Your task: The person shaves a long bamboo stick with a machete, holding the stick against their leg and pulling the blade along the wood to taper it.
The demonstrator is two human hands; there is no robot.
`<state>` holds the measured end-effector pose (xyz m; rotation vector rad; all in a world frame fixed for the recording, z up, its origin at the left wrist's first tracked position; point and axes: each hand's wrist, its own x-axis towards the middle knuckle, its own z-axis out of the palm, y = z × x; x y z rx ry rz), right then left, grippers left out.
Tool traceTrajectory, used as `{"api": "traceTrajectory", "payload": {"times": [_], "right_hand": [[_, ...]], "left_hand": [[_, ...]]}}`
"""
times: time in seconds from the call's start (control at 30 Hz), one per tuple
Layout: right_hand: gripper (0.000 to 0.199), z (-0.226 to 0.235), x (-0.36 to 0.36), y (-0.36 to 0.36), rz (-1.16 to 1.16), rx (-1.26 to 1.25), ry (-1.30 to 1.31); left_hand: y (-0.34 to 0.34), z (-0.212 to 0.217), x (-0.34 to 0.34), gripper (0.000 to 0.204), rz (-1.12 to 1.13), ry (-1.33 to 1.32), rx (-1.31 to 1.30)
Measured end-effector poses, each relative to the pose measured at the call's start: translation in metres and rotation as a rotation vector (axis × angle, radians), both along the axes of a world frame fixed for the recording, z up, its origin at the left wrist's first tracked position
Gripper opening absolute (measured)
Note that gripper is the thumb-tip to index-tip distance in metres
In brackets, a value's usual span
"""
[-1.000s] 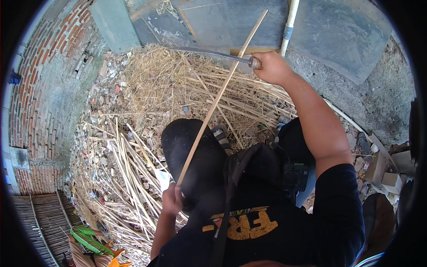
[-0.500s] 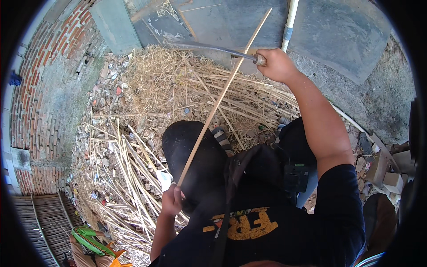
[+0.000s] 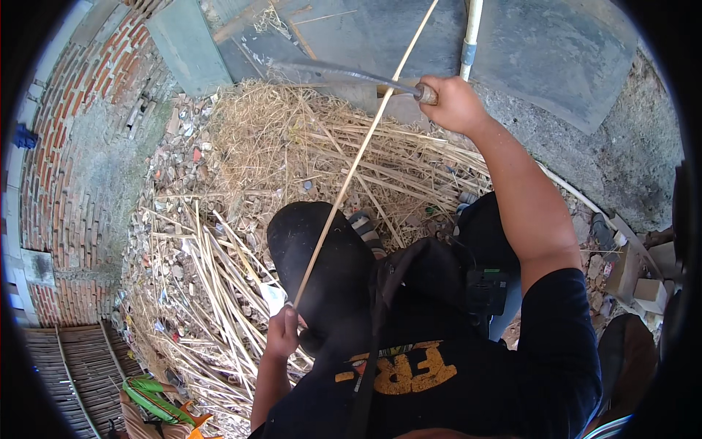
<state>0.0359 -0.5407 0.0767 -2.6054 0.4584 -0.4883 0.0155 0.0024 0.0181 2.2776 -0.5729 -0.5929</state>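
Observation:
My left hand [image 3: 282, 333] grips the near end of a long thin pale cane [image 3: 358, 157], which slants up and away across my raised black-clad knee [image 3: 322, 267] to the top of the view. My right hand [image 3: 455, 102] is stretched out far ahead, closed round the handle of a long curved blade [image 3: 333, 72]. The blade reaches left from my fist and crosses the cane high up. Whether metal touches cane there I cannot tell. My black shirt with orange print fills the lower middle.
A heap of dry straw and split cane strips [image 3: 241, 219] covers the ground ahead and to the left. A red brick wall [image 3: 69, 161] curves along the left. Grey slabs [image 3: 556, 51] and a white pipe [image 3: 472, 36] stand behind. Woven bamboo matting [image 3: 73, 373] lies lower left.
My right hand with the blade has swung up and slightly left, the blade now higher on the cane. The left hand and cane have stayed put.

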Motion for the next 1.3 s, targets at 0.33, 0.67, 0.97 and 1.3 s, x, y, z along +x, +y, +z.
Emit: {"api": "traceTrajectory", "payload": {"times": [0.33, 0.67, 0.97, 1.3], "right_hand": [[0.025, -0.001, -0.001, 0.036, 0.325, -0.228, 0.054], [0.024, 0.001, 0.000, 0.044, 0.354, -0.177, 0.094], [0.019, 0.005, 0.000, 0.044, 0.270, -0.215, 0.164], [0.020, -0.015, 0.012, 0.024, 0.200, -0.032, 0.053]], "left_hand": [[-0.006, 0.007, -0.006, 0.039, -0.011, -0.095, 0.100], [0.001, 0.000, -0.009, 0.046, 0.016, -0.102, 0.114], [0.001, -0.005, -0.008, 0.045, 0.011, -0.202, 0.138], [0.000, -0.003, -0.005, 0.031, -0.021, -0.231, 0.187]]}}
